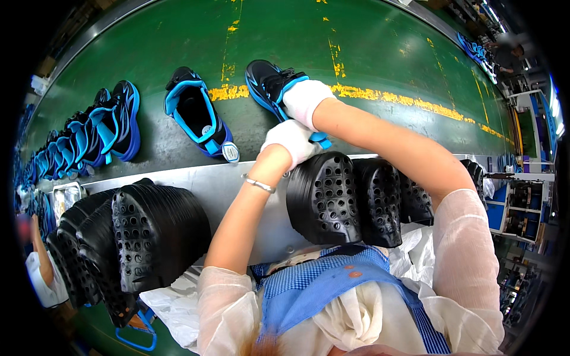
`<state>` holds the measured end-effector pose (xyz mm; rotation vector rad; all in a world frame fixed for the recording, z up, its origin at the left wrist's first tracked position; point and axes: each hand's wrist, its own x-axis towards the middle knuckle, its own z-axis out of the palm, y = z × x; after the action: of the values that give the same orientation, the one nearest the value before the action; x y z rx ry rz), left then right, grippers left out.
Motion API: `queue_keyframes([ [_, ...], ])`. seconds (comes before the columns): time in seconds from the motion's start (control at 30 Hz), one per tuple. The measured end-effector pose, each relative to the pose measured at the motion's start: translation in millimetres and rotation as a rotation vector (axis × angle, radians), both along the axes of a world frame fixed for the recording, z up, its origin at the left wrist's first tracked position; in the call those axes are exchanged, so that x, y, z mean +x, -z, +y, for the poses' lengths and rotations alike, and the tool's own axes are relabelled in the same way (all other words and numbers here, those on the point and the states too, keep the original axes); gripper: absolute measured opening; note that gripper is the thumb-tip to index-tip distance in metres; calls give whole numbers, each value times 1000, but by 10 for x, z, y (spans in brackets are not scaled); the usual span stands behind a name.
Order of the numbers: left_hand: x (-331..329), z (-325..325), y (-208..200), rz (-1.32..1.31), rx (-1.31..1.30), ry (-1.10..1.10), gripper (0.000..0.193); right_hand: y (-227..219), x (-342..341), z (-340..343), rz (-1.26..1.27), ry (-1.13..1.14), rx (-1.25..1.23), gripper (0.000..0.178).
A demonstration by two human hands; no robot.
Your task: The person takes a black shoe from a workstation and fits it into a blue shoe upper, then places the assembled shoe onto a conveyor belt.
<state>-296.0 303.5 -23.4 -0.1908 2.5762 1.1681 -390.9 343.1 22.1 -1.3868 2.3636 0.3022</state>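
Observation:
A black sneaker with bright blue lining and sole edge (pixel 261 83) lies on the green belt in front of me, its toe pointing away and left. White gloves cover both of my hands. At the sneaker's heel, my left hand (pixel 289 141) is closed on it, with a bit of blue showing beside the fingers. My right hand (pixel 307 103) is closed at the shoe's opening, covering the collar; its fingertips are hidden. To the left, apart from my hands, sits another black and blue sneaker (pixel 222 135), opening up, with a round white sticker near its heel.
Several matching sneakers (pixel 122 127) stand in a row along the belt's left side. Black perforated shoe-shaped forms (pixel 160 228) are stacked at my left, and more forms (pixel 329 196) stand before me on the metal ledge (pixel 237 190). Another person (pixel 46 273) is at far left.

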Motion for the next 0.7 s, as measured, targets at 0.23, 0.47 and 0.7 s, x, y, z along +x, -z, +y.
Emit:
queue_keyframes([
  [0.23,-147,-2,-87,-103,-119,17,37,50,-64,-110,-171,221,-216,28],
  [0.47,-144,23,-112,-188,-174,9,38,-23,-48,-48,17,1,10,26],
  [0.7,-135,33,-47,-150,-160,11,41,-97,11,-29,71,-76,30,19],
])
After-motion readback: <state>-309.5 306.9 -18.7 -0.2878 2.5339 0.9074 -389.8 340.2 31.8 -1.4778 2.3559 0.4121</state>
